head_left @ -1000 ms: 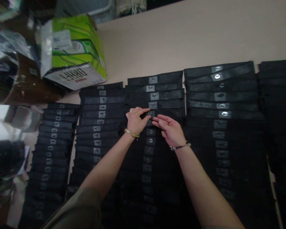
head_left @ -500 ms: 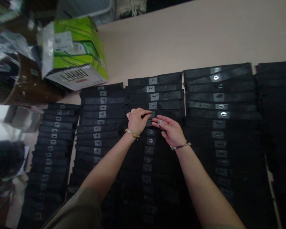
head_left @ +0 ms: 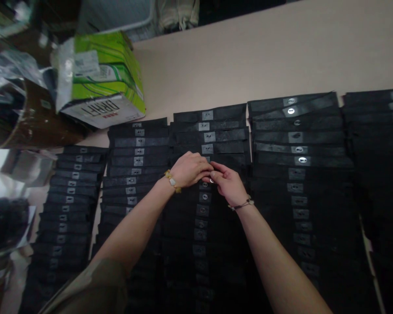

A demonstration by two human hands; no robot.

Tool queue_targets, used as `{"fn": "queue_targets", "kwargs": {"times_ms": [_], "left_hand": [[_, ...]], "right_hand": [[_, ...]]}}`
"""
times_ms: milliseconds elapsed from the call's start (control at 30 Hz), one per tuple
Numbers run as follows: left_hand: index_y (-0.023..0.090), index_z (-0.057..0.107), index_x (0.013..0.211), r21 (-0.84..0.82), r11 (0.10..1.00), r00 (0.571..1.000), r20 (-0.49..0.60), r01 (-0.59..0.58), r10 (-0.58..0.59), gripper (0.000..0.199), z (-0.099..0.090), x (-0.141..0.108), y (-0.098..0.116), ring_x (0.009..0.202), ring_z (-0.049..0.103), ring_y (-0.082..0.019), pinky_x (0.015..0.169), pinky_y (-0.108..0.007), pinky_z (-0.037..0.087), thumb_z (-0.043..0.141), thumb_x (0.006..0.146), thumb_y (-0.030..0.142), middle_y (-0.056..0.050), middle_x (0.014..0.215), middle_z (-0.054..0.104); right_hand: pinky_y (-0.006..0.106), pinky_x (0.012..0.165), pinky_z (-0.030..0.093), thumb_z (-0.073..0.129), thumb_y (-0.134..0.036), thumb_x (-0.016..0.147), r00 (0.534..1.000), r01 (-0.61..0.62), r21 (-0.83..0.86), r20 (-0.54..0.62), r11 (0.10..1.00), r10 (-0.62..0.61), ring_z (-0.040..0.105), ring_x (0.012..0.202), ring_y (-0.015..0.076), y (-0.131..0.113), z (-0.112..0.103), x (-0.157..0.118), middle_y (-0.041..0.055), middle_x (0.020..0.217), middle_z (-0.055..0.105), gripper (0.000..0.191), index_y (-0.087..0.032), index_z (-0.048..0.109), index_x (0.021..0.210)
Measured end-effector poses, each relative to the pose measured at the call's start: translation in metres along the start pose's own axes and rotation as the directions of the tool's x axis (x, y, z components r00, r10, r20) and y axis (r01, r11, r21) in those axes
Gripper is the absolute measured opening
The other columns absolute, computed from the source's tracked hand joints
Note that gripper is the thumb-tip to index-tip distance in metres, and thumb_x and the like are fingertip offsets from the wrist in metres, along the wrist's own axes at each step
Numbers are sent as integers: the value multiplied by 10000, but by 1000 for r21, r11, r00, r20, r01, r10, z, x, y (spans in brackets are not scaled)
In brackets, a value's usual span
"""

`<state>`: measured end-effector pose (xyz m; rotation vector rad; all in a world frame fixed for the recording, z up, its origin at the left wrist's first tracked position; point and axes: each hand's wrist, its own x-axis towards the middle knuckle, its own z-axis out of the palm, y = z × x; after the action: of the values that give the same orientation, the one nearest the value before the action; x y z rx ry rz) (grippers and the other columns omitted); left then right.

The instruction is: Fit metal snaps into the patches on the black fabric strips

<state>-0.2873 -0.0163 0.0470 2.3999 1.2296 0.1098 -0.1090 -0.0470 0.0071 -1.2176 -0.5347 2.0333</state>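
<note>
Left hand (head_left: 189,169) and right hand (head_left: 232,185) have met at the fingertips over the middle black strips (head_left: 227,135). The right pinches a silver piece (head_left: 211,180); the left's grip is hidden. A loose pinch could drop the piece among the strips.

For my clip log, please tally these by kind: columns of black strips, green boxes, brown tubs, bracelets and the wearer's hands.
Columns of black strips: 5
Green box: 1
Brown tub: 1
Bracelets: 2
Left hand and right hand: 2
Total: 11
</note>
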Motion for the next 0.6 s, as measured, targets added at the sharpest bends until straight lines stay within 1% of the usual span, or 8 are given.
{"fn": "queue_targets", "kwargs": {"times_ms": [67, 100, 133, 200, 233, 333, 433, 600], "left_hand": [[253, 725, 1083, -43, 992, 983, -135, 119, -124, 240, 4, 8, -3, 977, 611, -206, 856, -356, 427, 546, 971, 366, -37, 1050, 738], [243, 727, 1083, -78, 977, 954, -214, 199, -212, 236, 8, 13, -5, 980, 613, -208, 872, -359, 436, 555, 967, 355, -40, 1053, 740], [237, 732, 1074, -115, 955, 913, -281, 274, -296, 227, 11, 17, -7, 980, 616, -211, 884, -362, 445, 567, 960, 343, -42, 1049, 743], [233, 749, 1042, -168, 912, 842, -351, 374, -410, 207, 20, 25, -10, 972, 621, -218, 895, -371, 459, 599, 941, 335, -45, 1026, 749], [235, 756, 1032, -178, 899, 823, -362, 399, -437, 202, 23, 28, -12, 968, 623, -222, 895, -374, 464, 615, 932, 340, -45, 1015, 750], [250, 770, 1029, -177, 885, 798, -384, 431, -466, 208, 32, 33, -14, 954, 624, -222, 885, -374, 473, 634, 920, 364, -43, 995, 751], [260, 775, 1036, -153, 874, 768, -425, 461, -479, 222, 37, 33, -12, 933, 617, -223, 862, -370, 476, 630, 922, 384, -46, 972, 749], [234, 771, 1012, -109, 863, 758, -432, 494, -488, 247, 36, 32, -7, 931, 612, -244, 859, -389, 480, 640, 907, 416, -66, 949, 737]], "right_hand": [[142, 344, 360, 786, -238, 745, 997, -8, 68, -71, 998, 13, 756, 790, 200, -8, 1, -1, 100, 986, 773, 431, -173, 635, 1144], [129, 316, 295, 763, -243, 770, 993, 6, 102, -120, 995, 6, 756, 792, 194, -12, 1, -1, 107, 1010, 770, 374, -177, 637, 1116], [121, 304, 253, 736, -248, 797, 985, 28, 131, -172, 991, -5, 753, 783, 182, -16, 1, 0, 108, 1014, 770, 311, -179, 641, 1084], [112, 302, 234, 675, -255, 852, 967, 67, 163, -254, 984, -24, 740, 736, 150, -25, 3, 4, 98, 978, 773, 197, -180, 647, 1032], [110, 304, 241, 646, -252, 872, 963, 76, 169, -269, 983, -28, 731, 706, 137, -30, 4, 7, 92, 951, 773, 159, -177, 650, 1012], [111, 310, 256, 591, -157, 864, 974, 71, 133, -225, 989, -40, 716, 668, 120, -47, 7, 21, 81, 915, 768, 141, -160, 653, 990], [111, 313, 240, 563, -36, 805, 982, 76, 12, -172, 997, -73, 706, 654, 106, -64, 9, 39, 81, 932, 766, 242, -140, 644, 1008], [115, 313, 220, 583, -65, 847, 992, 40, -144, -116, 989, -57, 699, 636, 104, -76, 5, 59, 118, 975, 764, 192, -128, 615, 1025]]}}
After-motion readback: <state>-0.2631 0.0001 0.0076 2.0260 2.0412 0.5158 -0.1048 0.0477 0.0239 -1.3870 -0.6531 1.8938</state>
